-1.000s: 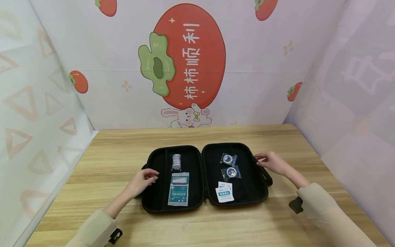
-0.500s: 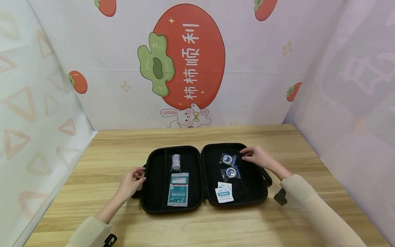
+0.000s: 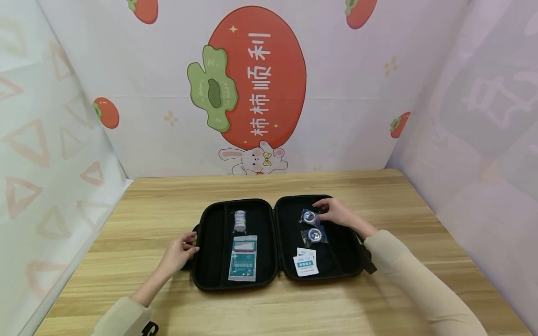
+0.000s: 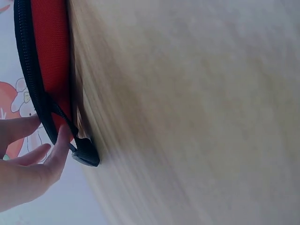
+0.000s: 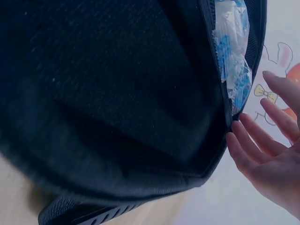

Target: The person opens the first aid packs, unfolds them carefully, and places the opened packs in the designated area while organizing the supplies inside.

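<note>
An unfolded zip case (image 3: 210, 266), black inside and red outside, lies on the wooden table. My left hand (image 3: 177, 254) holds its left rim, thumb on the red outer side beside the zipper pull (image 4: 86, 152) in the left wrist view. My right hand (image 3: 338, 213) hovers over the right half with fingers extended, fingertips beside the upper of two round white rolls (image 3: 309, 216) in clear-and-blue wrappers. Contact there cannot be told. The other roll (image 3: 314, 235) lies just below. Nearer me are two overlapping white-and-teal sachets (image 3: 306, 265).
The case's left half holds a small wrapped white bottle (image 3: 240, 221) and a flat teal packet (image 3: 243, 259). A dark strap (image 3: 368, 261) sticks out at the right edge. Behind the table (image 3: 252, 312) hangs a printed cloth backdrop (image 3: 336, 116).
My right hand has moved left from the case's right rim to the upper roll. My left hand has drawn back left to the case's left rim. The case's contents stay put.
</note>
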`<state>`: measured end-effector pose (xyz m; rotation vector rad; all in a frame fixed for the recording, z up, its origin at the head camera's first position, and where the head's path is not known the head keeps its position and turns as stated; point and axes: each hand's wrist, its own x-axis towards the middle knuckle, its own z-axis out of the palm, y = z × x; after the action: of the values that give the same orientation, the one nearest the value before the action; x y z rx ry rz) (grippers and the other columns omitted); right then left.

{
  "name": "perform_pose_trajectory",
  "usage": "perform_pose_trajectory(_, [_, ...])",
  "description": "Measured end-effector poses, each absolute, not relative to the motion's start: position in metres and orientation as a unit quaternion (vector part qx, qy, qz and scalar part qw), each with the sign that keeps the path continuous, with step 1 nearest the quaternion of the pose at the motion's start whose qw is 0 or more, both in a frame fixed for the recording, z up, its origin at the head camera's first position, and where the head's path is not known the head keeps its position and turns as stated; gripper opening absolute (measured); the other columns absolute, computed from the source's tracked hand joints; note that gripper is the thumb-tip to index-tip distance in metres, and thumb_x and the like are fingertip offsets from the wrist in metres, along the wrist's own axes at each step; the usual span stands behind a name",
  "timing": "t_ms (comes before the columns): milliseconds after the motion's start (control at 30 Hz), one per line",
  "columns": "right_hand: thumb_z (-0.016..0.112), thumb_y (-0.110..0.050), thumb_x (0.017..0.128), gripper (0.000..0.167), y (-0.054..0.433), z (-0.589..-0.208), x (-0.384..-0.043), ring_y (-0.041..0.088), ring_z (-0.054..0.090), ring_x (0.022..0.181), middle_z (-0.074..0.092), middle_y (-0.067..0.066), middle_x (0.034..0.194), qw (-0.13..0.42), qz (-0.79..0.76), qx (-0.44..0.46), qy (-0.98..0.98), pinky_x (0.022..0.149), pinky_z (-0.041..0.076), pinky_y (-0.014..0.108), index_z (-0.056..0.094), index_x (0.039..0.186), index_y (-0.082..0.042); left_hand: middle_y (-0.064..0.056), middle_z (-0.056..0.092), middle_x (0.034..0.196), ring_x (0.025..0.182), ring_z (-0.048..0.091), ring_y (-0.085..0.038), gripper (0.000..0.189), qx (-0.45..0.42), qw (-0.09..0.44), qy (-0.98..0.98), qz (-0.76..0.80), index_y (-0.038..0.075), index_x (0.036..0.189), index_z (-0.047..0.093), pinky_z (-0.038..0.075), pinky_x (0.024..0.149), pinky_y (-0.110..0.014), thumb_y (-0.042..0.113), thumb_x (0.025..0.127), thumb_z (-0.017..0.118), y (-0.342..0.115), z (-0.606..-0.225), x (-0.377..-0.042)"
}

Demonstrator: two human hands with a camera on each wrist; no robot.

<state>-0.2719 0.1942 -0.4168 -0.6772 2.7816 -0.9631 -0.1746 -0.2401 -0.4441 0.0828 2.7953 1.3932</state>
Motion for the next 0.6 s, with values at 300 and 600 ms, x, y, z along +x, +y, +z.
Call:
perform_pose_trajectory(300, [0.07,-0.013,0.072,0.047,0.182,-0.418,-0.273,0.03,0.054,0.09,0.058,0.021,0.102,0.066,-0.285,-0.244,0.925,0.077,0.045,0.04,0.056,0.111,0.009,-0.027,0.054,0.1,0.076,0.059,-0.024,0.041,0.009,0.056,0.886,0.461,-0.017,0.119,0.043,0.047,0.054,-0.025,-0.011,0.08,0.052,-0.239,-0.441,-0.175])
perform_pose_trajectory(600, [0.073,-0.016,0.069,0.047,0.177,-0.425,-0.278,0.024,0.053,0.081,0.058,0.017,0.095,0.065,-0.247,-0.24,0.937,0.07,0.044,0.035,0.059,0.107,0.007,-0.023,0.055,0.097,0.072,0.058,-0.021,0.04,0.006,0.064,0.885,0.461,-0.017,0.119,0.044,0.046,0.053,-0.025,-0.011,0.08,0.052,-0.239,-0.438,-0.177])
